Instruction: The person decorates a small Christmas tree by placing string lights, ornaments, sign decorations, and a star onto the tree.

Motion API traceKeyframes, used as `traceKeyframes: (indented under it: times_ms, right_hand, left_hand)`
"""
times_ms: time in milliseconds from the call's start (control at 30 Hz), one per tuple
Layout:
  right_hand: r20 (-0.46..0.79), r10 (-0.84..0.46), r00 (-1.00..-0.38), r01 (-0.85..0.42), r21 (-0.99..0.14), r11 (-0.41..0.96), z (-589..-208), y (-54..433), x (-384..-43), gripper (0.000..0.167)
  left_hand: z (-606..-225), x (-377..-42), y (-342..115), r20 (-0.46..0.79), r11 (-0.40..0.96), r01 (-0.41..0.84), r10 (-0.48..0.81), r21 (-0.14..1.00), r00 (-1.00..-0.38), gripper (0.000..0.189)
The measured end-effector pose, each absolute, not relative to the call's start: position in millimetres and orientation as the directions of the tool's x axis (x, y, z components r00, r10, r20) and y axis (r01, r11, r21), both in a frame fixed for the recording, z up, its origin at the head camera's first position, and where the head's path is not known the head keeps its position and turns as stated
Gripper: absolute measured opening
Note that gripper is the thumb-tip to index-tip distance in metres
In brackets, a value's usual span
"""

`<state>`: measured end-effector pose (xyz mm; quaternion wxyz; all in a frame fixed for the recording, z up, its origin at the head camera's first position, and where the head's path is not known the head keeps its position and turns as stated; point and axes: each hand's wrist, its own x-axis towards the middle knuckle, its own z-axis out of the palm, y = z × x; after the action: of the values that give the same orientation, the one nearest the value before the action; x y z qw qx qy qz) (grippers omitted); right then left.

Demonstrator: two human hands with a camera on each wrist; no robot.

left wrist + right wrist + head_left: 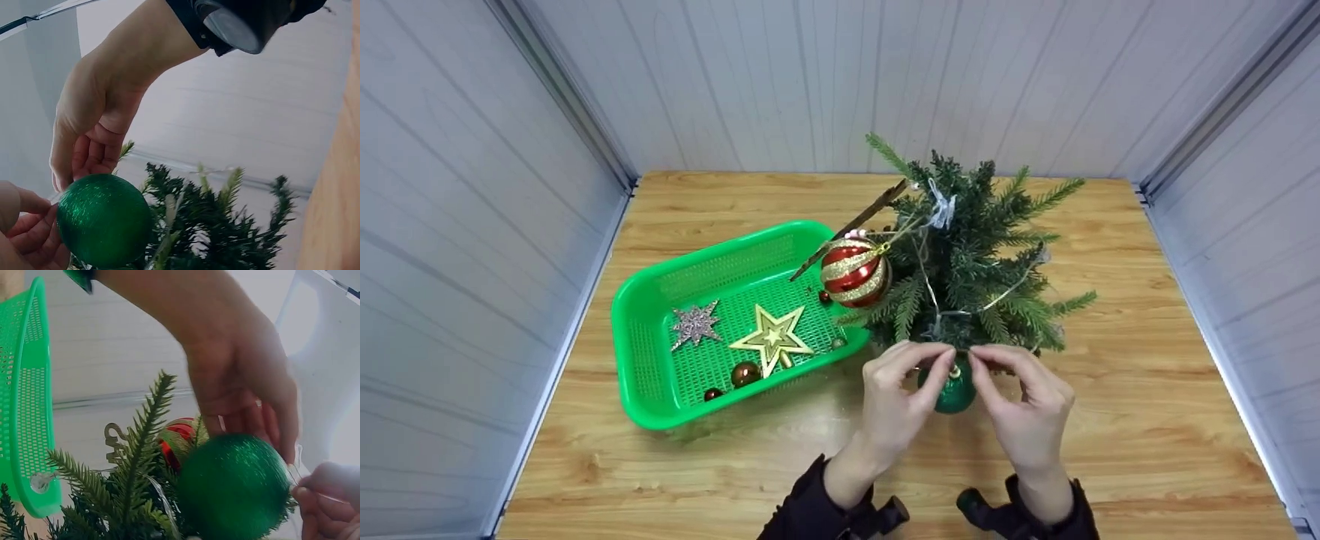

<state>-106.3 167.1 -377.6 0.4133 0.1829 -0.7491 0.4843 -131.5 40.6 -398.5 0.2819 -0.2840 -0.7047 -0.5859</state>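
Observation:
In the head view my left hand (896, 394) and right hand (1027, 409) meet low in front of a small artificial Christmas tree (967, 247). Thumb and index finger of each pinch the thin hanging string of a green Christmas ball (956, 394). The shiny ball (104, 219) hangs just below the fingertips, close to the branches; part of its string shows in the right wrist view. A red and gold striped ball (855, 274) hangs at the tree's left side. The fingers hide where the string meets the tree.
A green plastic basket (634, 375) stands left of the tree. Inside lie a gold star (772, 337), a glittery pointed star (695, 326) and several small balls, one a brown ball (745, 373). A dark stick (851, 225) slants over its right end. Panel walls enclose the wooden table (720, 472).

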Motion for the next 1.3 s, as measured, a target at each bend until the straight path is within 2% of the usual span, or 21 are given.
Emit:
traceKeyframes:
  times_ms: [200, 367, 533, 667, 933, 1067, 1300]
  right_hand:
    - [0.838, 0.162, -0.522, -0.584, -0.489, 0.648, -383.4, 162.3, -116.6, 0.015]
    - [0.847, 0.14, -0.513, -0.537, -0.444, 0.718, -378.8, 158.2, -120.3, 0.016]
    - [0.829, 0.117, -0.547, -0.496, -0.434, 0.752, -377.9, 158.9, -122.4, 0.016]
    - [0.79, 0.096, -0.606, -0.461, -0.447, 0.766, -382.6, 161.5, -122.1, 0.015]
    - [0.705, 0.022, -0.709, -0.454, -0.48, 0.751, -393.6, 168.4, -114.2, 0.023]
    - [0.661, -0.002, -0.75, -0.461, -0.52, 0.719, -398.0, 170.4, -104.8, 0.03]
    - [0.667, -0.095, -0.739, -0.523, -0.479, 0.705, -409.4, 167.4, -94.6, 0.031]
  left_hand:
    - [-387.7, -137.8, 45.8, 0.695, 0.201, 0.692, 0.064, 0.694, -0.716, 0.009]
    - [-381.9, -142.2, 47.3, 0.662, 0.223, 0.658, 0.068, 0.719, -0.746, 0.008]
    - [-383.4, -144.8, 47.8, 0.625, 0.263, 0.624, 0.092, 0.735, -0.775, 0.01]
    - [-386.8, -145.8, 48.5, 0.614, 0.312, 0.61, 0.1, 0.728, -0.783, 0.009]
    - [-395.0, -140.2, 43.8, 0.647, 0.514, 0.598, 0.105, 0.615, -0.755, 0.009]
    - [-399.2, -134.5, 38.1, 0.677, 0.549, 0.61, 0.104, 0.572, -0.729, 0.013]
    - [-409.1, -126.2, 28.8, 0.709, 0.521, 0.651, 0.119, 0.552, -0.695, 0.011]
